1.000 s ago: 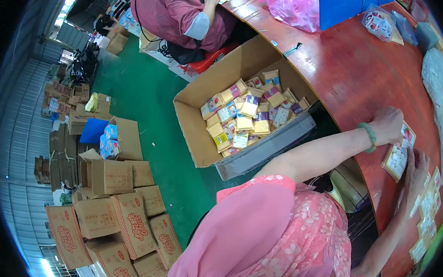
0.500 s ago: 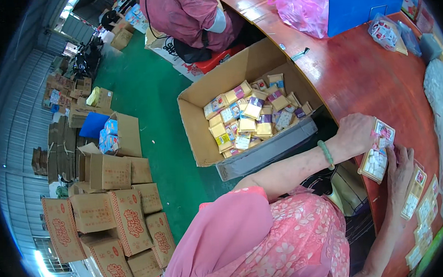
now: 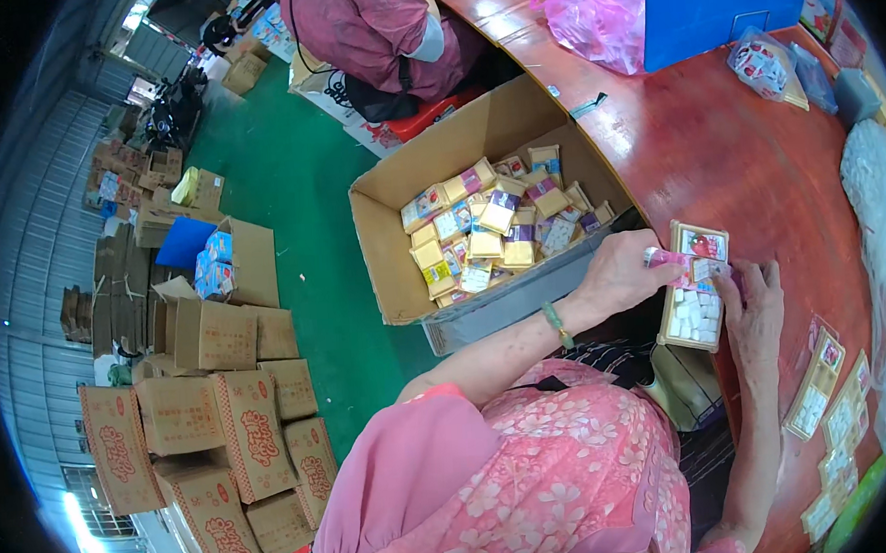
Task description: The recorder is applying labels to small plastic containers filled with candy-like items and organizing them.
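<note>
A flat tan tray pack [image 3: 694, 321] with small white pieces in one part and a printed card in another lies at the red table's near edge. A pink paper band [image 3: 675, 261] crosses its middle. My left hand [image 3: 623, 272], with a green bead bracelet on the wrist, pinches the band's left end, which stands up off the pack. My right hand [image 3: 755, 305] is closed on the pack's right side, its fingertips at the band's other end. Some of its fingers are hidden behind the hand.
A large open carton [image 3: 388, 269] with many banded packs stands left of the table [image 3: 779, 179]. More packs [image 3: 817, 385] lie right of my right arm. A pink plastic bag [image 3: 595, 18] and blue board [image 3: 725, 11] are at the far side. A person [image 3: 370, 30] sits beyond the carton.
Both hands and the pack have moved left, toward the table's near edge. The pack now faces up more squarely, and the band's left end shows between my left fingers.
</note>
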A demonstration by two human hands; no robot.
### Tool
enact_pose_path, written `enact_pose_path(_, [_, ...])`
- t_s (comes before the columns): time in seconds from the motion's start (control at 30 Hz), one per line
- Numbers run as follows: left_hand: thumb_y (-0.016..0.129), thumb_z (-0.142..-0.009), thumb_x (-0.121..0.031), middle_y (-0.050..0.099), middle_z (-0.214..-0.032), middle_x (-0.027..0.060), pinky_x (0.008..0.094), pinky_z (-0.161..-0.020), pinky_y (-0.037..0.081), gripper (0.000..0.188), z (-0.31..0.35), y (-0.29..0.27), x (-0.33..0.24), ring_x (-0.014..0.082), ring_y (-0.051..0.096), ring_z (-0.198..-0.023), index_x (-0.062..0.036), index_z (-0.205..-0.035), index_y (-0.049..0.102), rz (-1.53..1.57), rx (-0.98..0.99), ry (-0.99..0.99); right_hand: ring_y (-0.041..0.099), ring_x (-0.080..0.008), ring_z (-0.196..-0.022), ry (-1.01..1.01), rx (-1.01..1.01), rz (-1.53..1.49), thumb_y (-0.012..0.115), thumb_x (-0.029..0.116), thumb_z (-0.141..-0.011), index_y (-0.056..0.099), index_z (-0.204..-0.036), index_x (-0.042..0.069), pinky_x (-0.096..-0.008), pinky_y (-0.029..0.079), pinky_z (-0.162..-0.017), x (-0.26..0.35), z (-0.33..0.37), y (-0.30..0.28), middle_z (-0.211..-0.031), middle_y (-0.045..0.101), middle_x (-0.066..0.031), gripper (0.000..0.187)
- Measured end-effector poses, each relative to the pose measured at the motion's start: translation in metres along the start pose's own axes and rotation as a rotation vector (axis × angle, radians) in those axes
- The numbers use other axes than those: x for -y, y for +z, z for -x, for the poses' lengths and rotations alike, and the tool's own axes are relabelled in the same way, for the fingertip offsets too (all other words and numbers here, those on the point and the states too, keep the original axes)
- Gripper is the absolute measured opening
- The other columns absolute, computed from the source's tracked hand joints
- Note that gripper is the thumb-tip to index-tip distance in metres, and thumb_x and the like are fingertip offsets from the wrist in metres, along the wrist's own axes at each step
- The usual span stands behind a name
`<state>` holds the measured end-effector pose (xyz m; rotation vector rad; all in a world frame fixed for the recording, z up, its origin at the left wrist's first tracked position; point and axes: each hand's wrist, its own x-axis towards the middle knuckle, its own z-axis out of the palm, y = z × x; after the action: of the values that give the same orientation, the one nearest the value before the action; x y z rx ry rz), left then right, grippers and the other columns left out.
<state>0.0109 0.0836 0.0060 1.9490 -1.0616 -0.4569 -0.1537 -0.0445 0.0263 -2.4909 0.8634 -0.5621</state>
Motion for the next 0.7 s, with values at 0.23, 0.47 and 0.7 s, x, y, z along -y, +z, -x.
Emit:
enact_pose_path(0.23, [0.073, -0.079, -0.022, 0.064, -0.078, 0.0084, 0.0289, -0.063, 0.054, 0.026, 0.005, 0.017, 0.014, 0.0144, 0.064, -0.076, -0.0008, -0.083, 0.058, 0.766, 0.169, -0.389, 0.054, -0.033, -0.081, 0.017, 0.025, -0.038, 0.064, 0.023, -0.081, 0.062, -0.099, 0.002, -0.0408, 0.04, -0.073, 0.002, -0.001, -0.002, -0.089, 0.054, -0.016, 0.029])
enact_pose_path(0.47, [0.072, -0.08, -0.018, 0.063, -0.09, 0.0082, 0.0311, -0.07, 0.055, 0.026, 0.01, 0.029, 0.016, 0.0157, 0.063, -0.08, -0.0026, -0.092, 0.055, 1.151, 0.197, -0.487, 0.054, -0.0319, -0.082, 0.04, 0.018, -0.064, 0.065, 0.022, -0.081, 0.062, -0.1, 0.002, -0.0404, 0.04, -0.072, 0.004, 0.002, -0.006, -0.089, 0.053, -0.0155, 0.028])
enact_pose_path(0.7, [0.073, -0.08, -0.019, 0.062, -0.09, 0.0081, 0.03, -0.069, 0.055, 0.027, 0.007, 0.025, 0.01, 0.0154, 0.063, -0.079, -0.0019, -0.092, 0.055, 1.139, 0.248, -0.518, 0.053, -0.0316, -0.083, 0.074, -0.01, -0.087, 0.067, 0.02, -0.079, 0.062, -0.101, 0.003, -0.0405, 0.042, -0.074, 0.0, 0.005, -0.004, -0.088, 0.053, -0.0153, 0.029])
